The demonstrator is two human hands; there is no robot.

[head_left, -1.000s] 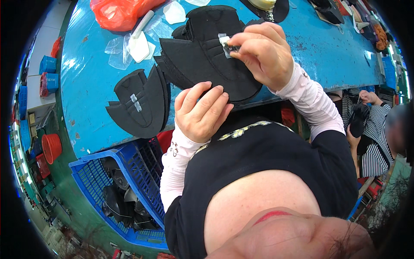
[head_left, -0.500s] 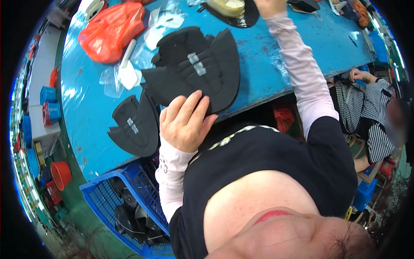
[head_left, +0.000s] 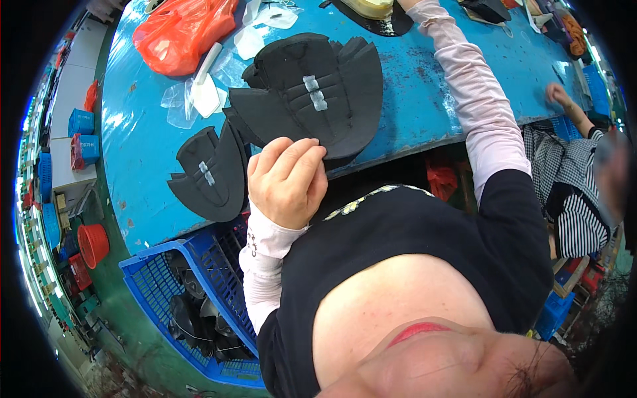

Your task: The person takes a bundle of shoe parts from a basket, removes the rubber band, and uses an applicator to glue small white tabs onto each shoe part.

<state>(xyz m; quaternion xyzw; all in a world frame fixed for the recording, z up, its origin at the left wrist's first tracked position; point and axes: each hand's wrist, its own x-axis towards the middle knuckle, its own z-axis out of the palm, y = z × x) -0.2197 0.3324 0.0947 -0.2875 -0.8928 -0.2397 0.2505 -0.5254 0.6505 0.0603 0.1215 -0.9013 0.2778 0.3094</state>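
A stack of black cut pieces [head_left: 332, 93], shaped like shoe uppers with pale strips at the middle, lies on the blue table. My left hand [head_left: 288, 179] is closed at its near edge, fingers together and bent onto the top piece; the thumb is partly hidden. Left of that hand rests a smaller set of similar black pieces [head_left: 211, 178], also with pale strips. My right arm reaches far across the table. Only a bit of my right hand [head_left: 406, 3] shows at the top edge, beside a pale yellow container [head_left: 369, 8] on a dark mat; its fingers are out of view.
An orange-red plastic bag [head_left: 182, 40] and white and clear scraps [head_left: 207, 96] lie at the far left of the table [head_left: 142, 179]. A blue crate [head_left: 176, 318] holding black items stands below the near edge. At right, another person's hand [head_left: 559, 94] is at the table.
My right hand has slid mostly out past the top edge. The left hand's fingers have drawn together at the stack's edge. The whole view has shifted slightly; the other person's arm has reached out.
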